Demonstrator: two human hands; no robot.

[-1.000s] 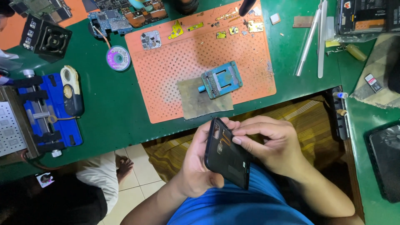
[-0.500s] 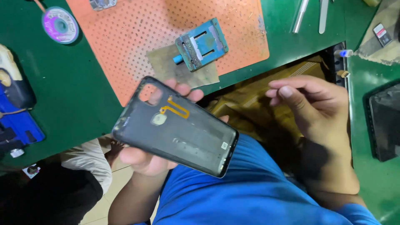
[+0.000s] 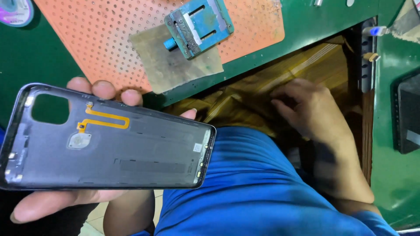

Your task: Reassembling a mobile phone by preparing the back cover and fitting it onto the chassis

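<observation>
My left hand (image 3: 94, 94) holds a dark grey phone back cover (image 3: 109, 144) by its edges, inner side up. An orange flex strip and a round sensor pad show on the inside, beside a rectangular camera cut-out. My right hand (image 3: 313, 111) is apart from the cover, reaching down below the bench edge into a space lined with yellow-brown wrapping (image 3: 280, 78). Its fingers are blurred and partly in shadow, so I cannot tell if they hold anything.
An orange perforated mat (image 3: 100, 39) lies on the green bench (image 3: 315, 30), with a blue metal clamp fixture (image 3: 199, 24) and a dull metal sheet (image 3: 175, 65) on it. A dark flat device (image 3: 409, 113) rests on the right bench. My blue shirt (image 3: 262, 192) fills the bottom.
The cover has come closer to the camera and further left in my left hand. My right hand has left the cover and dropped into the space under the bench edge.
</observation>
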